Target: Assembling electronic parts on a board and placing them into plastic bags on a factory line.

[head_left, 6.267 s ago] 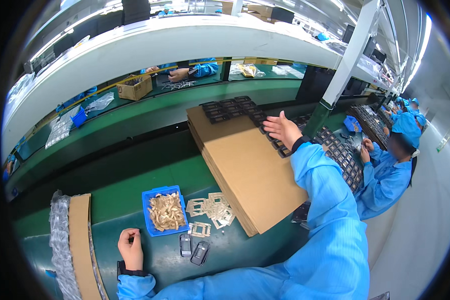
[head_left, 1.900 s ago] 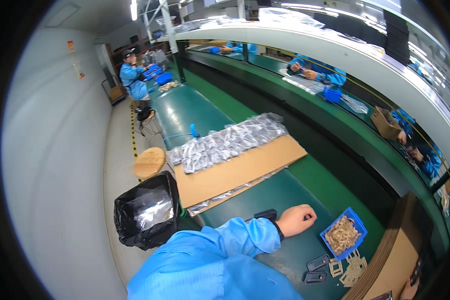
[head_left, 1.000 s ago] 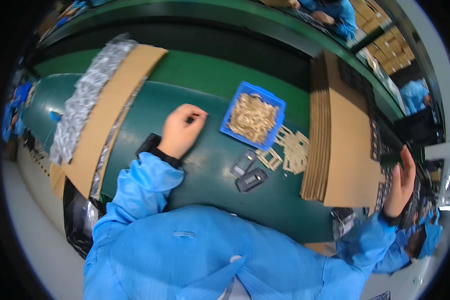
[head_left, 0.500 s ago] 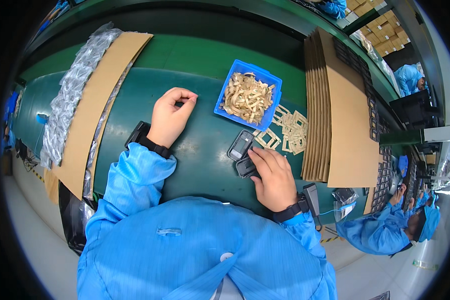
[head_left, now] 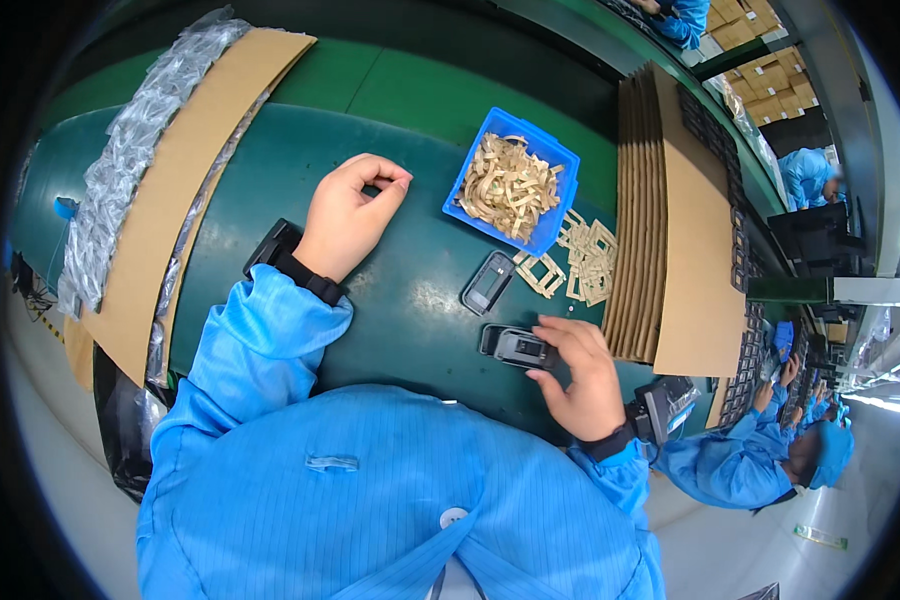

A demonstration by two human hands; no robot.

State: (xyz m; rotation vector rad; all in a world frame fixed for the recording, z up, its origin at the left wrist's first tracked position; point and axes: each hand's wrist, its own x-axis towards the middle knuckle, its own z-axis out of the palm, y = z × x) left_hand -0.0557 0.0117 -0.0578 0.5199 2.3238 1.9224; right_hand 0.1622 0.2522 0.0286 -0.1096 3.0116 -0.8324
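My left hand (head_left: pixel 352 213) hovers over the green table, thumb and fingertips pinched together; whatever they hold, if anything, is too small to make out. With my right hand (head_left: pixel 582 378) I grip the right end of a dark grey plastic housing (head_left: pixel 515 346), thumb at the near side and fingers at the far side. Just beyond it lies a second dark rectangular plastic housing (head_left: pixel 488 283), apart from both hands. A blue bin (head_left: pixel 567 190) full of thin tan strips (head_left: pixel 510 187) stands farther off. Several flat tan frames (head_left: pixel 592 262) lie in a loose pile beside it.
Upright brown cardboard sheets (head_left: pixel 682 230) stand to the right, with dark trays of parts behind them. On the left, clear plastic bags (head_left: pixel 135 165) lie along another cardboard sheet (head_left: pixel 185 170). A co-worker in blue (head_left: pixel 740 462) sits at the far right.
The housing in my right hand has moved right and nearer, away from the other housing, which now lies separate. My left hand stays pinched.
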